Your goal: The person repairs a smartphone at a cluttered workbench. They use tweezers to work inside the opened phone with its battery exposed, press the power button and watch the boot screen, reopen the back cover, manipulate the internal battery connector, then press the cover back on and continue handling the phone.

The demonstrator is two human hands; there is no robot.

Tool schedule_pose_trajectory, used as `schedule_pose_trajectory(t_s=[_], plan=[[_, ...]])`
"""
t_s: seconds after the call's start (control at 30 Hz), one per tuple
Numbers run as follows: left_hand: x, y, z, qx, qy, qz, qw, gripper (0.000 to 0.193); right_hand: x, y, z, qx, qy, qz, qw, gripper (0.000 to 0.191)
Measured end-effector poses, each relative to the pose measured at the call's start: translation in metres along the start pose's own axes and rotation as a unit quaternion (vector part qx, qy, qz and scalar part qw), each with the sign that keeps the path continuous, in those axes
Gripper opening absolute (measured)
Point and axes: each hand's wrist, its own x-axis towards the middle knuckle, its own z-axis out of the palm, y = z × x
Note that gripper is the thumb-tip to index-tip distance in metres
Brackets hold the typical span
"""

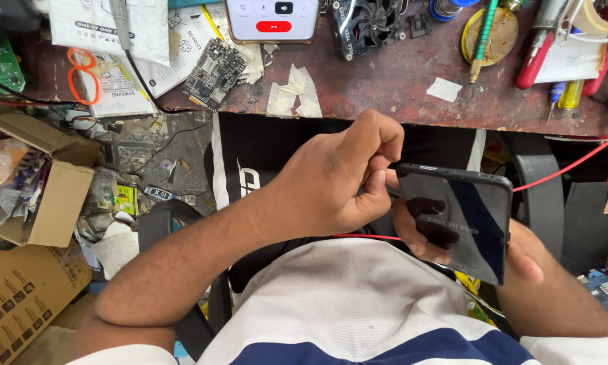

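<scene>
A: Where's the phone [463,220]?
B: Right of centre, near the lap, long axis tilted near-to-far, dark back up.
A: Hands?
B: Right hand [520,260] grips it underneath; left hand [331,179] pinches closed at its far-left corner.

The dark blue phone [463,220] I hold is glossy, its back cover turned up toward me and tilted on edge over my lap, below the bench. My right hand [520,253] cradles it from beneath; my left hand [337,179] pinches at its upper left corner.
</scene>
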Motion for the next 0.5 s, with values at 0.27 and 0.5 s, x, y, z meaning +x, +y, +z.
schedule_pose_trajectory(t_s=[0.27,0.5], plan=[[-0.002,-0.007,0.006,0.049,0.011,0.021,0.999,0.030,0.002,0.002,0.001,0.005,-0.022,-0.003,1.000,0.156],[-0.004,-0.008,0.008,0.075,0.044,0.061,0.994,0.031,-0.002,0.022,-0.027,0.095,-0.098,-0.020,0.990,0.143]])
